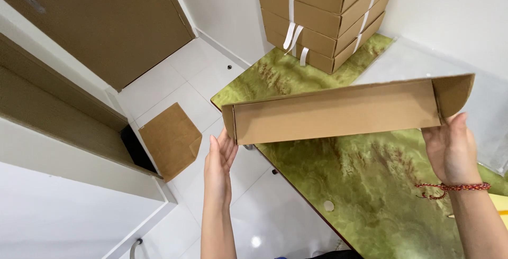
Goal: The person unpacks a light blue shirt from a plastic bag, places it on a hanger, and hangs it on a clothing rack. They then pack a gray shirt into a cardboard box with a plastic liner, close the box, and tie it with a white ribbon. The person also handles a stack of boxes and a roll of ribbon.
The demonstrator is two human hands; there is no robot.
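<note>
A long, shallow brown cardboard box (338, 112) hangs in the air above the green marbled table (365, 185), its open side turned toward me. My left hand (219, 164) presses flat against its left end with fingers straight. My right hand (450, 148) holds the right end, where a rounded flap stands up. A red braided cord circles my right wrist.
A stack of flat cardboard boxes (323, 10) with white straps stands at the table's far end by the wall. A folded cardboard piece (170, 140) leans on the white tiled floor next to a low cabinet (79, 132). A brown door (106, 21) is at the upper left.
</note>
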